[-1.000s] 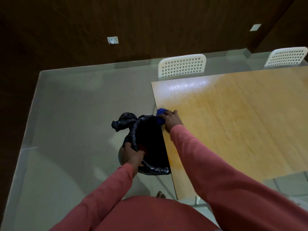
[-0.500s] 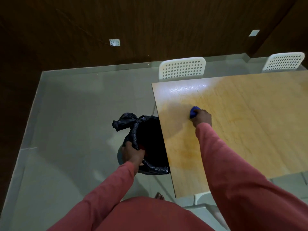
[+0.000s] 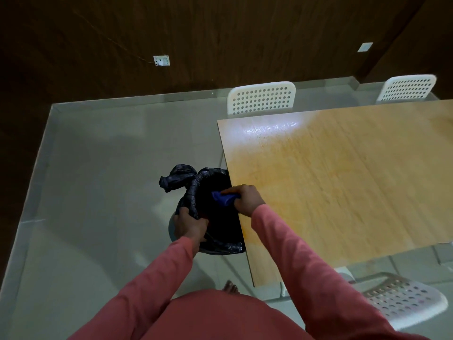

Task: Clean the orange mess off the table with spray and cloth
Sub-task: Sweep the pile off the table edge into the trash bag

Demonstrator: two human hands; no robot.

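Desk (image 3: 343, 182) fills the right half of the view; bin (image 3: 215, 217) stands on the floor (image 3: 98, 180) against the desk's left edge. Left hand (image 3: 190, 223) holds the bin's near-left rim. Right hand (image 3: 246, 200) lies at the desk's left edge, holding the cloth (image 3: 224, 198) out over the bin's mouth. Two chairs (image 3: 261, 98) (image 3: 407, 88) stand behind the desk's far edge, before the wall (image 3: 220, 33); a third chair (image 3: 402, 300) stands at the near edge, lower right
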